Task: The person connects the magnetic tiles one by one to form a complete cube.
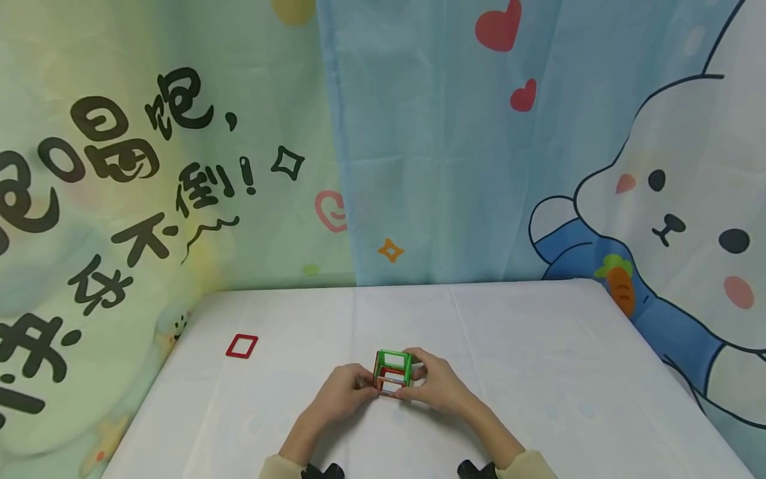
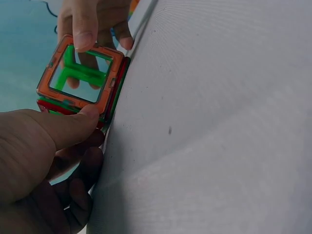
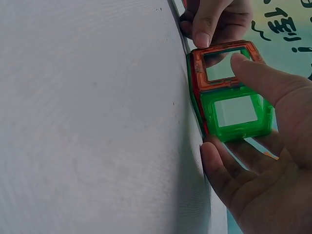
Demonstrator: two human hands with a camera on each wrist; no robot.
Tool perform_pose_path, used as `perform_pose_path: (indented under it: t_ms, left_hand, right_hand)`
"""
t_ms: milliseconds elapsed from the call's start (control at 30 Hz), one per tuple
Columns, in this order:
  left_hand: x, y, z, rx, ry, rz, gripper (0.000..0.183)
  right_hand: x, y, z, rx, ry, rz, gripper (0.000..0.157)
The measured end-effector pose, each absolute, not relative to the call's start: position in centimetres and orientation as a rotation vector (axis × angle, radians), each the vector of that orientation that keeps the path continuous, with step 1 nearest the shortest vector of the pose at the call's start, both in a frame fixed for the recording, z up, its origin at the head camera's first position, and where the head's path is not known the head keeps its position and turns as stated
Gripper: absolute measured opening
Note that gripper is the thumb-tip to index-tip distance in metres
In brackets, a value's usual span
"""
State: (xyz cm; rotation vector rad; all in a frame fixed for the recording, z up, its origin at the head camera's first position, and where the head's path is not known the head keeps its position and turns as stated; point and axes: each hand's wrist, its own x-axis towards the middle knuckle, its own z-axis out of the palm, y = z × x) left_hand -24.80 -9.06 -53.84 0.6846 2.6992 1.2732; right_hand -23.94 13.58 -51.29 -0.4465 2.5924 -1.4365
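Note:
Close to my side of the white table, both hands hold a small cube of square magnetic tiles (image 1: 395, 353). A green tile (image 3: 239, 133) and an orange tile (image 2: 113, 78) show as open frames, with red and green ones at the cube's base. My left hand (image 1: 342, 391) pinches the left side, its thumb on a corner of the orange tile and its other fingers curled. My right hand (image 1: 441, 386) grips the opposite side, thumb on the orange tile and fingers around the green side. Parts of the cube's far side are hidden.
A single red square tile (image 1: 232, 344) lies flat on the white table (image 1: 538, 346), toward the back left. Behind the table hangs a printed curtain (image 1: 443, 166) with hearts, lettering and a cartoon animal.

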Motion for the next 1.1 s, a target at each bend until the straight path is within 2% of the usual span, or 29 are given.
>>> perform_pose_path:
  t_ms: [300, 367, 433, 600, 700, 967, 1033, 1100]
  left_hand:
    - [-25.3, -9.2, -53.8, 0.766, 2.675, 1.227, 0.007]
    - [-25.4, -9.3, -53.8, 0.765, 2.66, 1.224, 0.008]
    - [-25.5, -9.3, -53.8, 0.757, 2.645, 1.227, 0.009]
    - [-25.6, -9.5, -53.8, 0.74, 2.598, 1.274, 0.009]
    - [-25.6, -9.6, -53.9, 0.755, 2.585, 1.301, 0.009]
    - [-25.6, -9.6, -53.8, 0.763, 2.563, 1.329, 0.009]
    - [-25.6, -9.8, -53.6, 0.718, 2.538, 1.352, 0.011]
    - [-25.6, -10.1, -53.4, 0.644, 2.53, 1.376, 0.018]
  right_hand:
    - [-23.9, 13.6, -51.5, -0.464, 2.602, -1.463, 0.081]
    - [-23.7, 13.6, -51.4, -0.498, 2.606, -1.482, 0.079]
    - [-23.5, 13.7, -51.5, -0.553, 2.6, -1.51, 0.069]
    - [-23.1, 13.7, -51.5, -0.717, 2.614, -1.525, 0.023]
    - [-23.0, 13.7, -51.5, -0.73, 2.629, -1.515, 0.011]
    - [-23.1, 13.7, -51.5, -0.681, 2.632, -1.507, 0.012]
    - [-23.1, 13.6, -51.6, -0.693, 2.634, -1.505, 0.018]
    - [-23.1, 13.6, -51.6, -0.673, 2.614, -1.52, 0.033]
